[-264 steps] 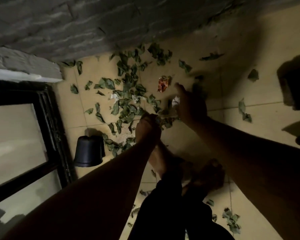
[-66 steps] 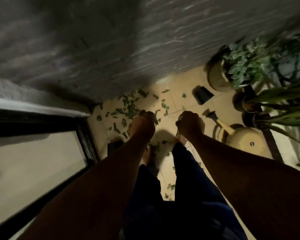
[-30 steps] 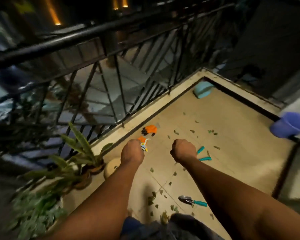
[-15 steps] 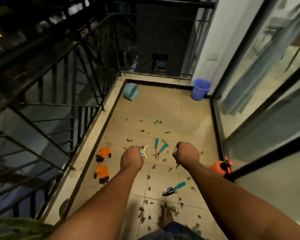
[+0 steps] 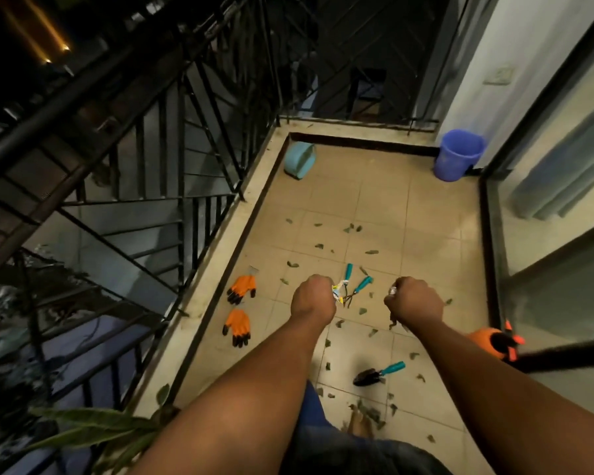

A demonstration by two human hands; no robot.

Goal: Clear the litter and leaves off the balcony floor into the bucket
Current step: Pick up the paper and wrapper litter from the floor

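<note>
The bucket (image 5: 459,155) stands in the far right corner, gloves (image 5: 239,307) beside the left railing (image 5: 172,159).

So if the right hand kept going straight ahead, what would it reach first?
Probably the blue bucket in the far corner. The right hand, gripping litter, has open air ahead; only scattered leaves lie below. Depth is hard to judge.

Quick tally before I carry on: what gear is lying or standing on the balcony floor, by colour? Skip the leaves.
Orange: 3, two gloves and an orange object by the door frame, partly hidden
Teal-handled tools: 3, two crossed tools and a trowel
Blue: 1, the bucket
Pale teal: 1, a container by the railing
Total: 8
</note>
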